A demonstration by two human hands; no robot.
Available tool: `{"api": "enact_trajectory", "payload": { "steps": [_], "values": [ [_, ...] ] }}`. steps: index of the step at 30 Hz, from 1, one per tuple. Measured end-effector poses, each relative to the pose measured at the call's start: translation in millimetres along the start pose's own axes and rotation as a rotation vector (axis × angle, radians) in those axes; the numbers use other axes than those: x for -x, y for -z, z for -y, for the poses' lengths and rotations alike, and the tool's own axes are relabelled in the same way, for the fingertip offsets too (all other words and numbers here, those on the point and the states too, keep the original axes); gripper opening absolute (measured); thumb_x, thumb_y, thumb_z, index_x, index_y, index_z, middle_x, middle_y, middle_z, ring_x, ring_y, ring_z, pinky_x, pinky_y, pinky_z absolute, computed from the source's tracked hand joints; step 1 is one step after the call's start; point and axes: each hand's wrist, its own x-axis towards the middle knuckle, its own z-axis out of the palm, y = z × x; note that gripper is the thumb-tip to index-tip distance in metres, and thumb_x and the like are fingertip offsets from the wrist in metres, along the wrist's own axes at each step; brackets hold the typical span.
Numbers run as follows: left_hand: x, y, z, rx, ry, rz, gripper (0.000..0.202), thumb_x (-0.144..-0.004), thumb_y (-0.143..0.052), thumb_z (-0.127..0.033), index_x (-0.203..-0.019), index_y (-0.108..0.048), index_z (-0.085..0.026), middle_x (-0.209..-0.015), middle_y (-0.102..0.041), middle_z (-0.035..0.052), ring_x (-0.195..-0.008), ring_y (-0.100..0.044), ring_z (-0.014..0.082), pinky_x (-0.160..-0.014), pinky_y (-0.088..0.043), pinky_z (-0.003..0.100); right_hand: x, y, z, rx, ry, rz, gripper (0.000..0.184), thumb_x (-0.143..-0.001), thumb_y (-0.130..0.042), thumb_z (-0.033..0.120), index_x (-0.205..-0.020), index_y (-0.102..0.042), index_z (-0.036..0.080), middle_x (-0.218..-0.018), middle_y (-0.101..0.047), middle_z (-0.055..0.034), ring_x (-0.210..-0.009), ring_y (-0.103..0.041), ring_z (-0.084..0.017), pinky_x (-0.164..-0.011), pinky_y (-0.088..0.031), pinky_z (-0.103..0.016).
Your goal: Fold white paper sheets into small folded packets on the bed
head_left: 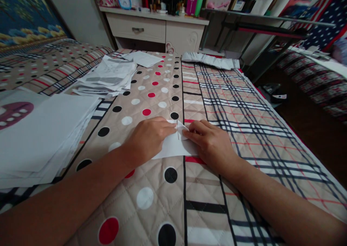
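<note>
A small white sheet of paper [173, 148] lies on the quilted bedspread between my hands. Its upper corners are folded inward, and the folded edges meet along a line near the middle. My left hand [151, 136] presses on the left part of the paper, fingers together and bent over the fold. At the right, my right hand [214, 141] grips the other folded flap between thumb and fingers. Parts of the paper are hidden beneath both hands.
On the left are a large stack of white sheets [59, 126] and a pile of printed papers [108, 74]. A long bundle of folded paper [210, 60] rests at the bed's far edge. Behind stand a white drawer cabinet [141, 27] and a desk [265, 18].
</note>
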Motion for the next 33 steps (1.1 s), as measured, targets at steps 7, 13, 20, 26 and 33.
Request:
{"api": "enact_trajectory", "payload": {
  "steps": [7,13,20,26,33],
  "values": [
    [0,-0.3,-1,0.014,0.058,-0.035,0.039,-0.083,-0.046,0.0,-0.109,-0.068,-0.019,-0.114,-0.07,0.0039,-0.096,-0.066,0.0175,-0.081,-0.055,0.031,0,2,1,0.02,0.011,0.009,0.025,-0.09,-0.05,0.01,-0.103,-0.07,0.018,-0.093,-0.065,-0.0072,-0.085,-0.054,-0.02,-0.069,-0.043,-0.03],
    [-2,1.2,-4,-0.097,-0.002,0.111,0.05,-0.081,-0.05,0.0,-0.123,-0.062,-0.024,-0.129,-0.064,-0.0004,-0.097,-0.057,0.0197,-0.08,-0.053,0.033,-2,4,2,0.005,-0.005,0.016,0.028,-0.093,-0.046,0.011,-0.107,-0.071,0.017,-0.093,-0.065,-0.0071,-0.085,-0.054,-0.019,-0.07,-0.043,-0.03],
    [-4,3.5,-6,-0.107,0.029,0.189,0.053,-0.082,-0.051,-0.001,-0.128,-0.06,-0.027,-0.128,-0.064,-0.0014,-0.102,-0.054,0.0192,-0.08,-0.051,0.032,-2,4,2,-0.012,-0.019,0.029,0.025,-0.093,-0.05,0.013,-0.106,-0.071,0.018,-0.093,-0.066,-0.0069,-0.086,-0.055,-0.019,-0.071,-0.043,-0.03],
    [-6,6.7,-9,-0.156,0.011,0.248,0.058,-0.079,-0.051,0.001,-0.129,-0.059,-0.027,-0.13,-0.063,-0.0015,-0.102,-0.053,0.0189,-0.079,-0.049,0.031,0,3,-3,-0.048,-0.01,0.004,0.023,-0.089,-0.055,0.01,-0.101,-0.072,0.018,-0.09,-0.065,-0.0062,-0.084,-0.057,-0.018,-0.074,-0.042,-0.029],
    [-7,7.2,-10,-0.185,-0.008,0.269,0.052,-0.082,-0.05,-0.001,-0.127,-0.06,-0.025,-0.131,-0.062,-0.0002,-0.103,-0.053,0.0198,-0.078,-0.047,0.032,3,10,-4,0.013,0.007,0.015,0.023,-0.087,-0.056,0.009,-0.096,-0.075,0.019,-0.084,-0.065,-0.0057,-0.077,-0.058,-0.019,-0.074,-0.039,-0.033]
  ]
}}
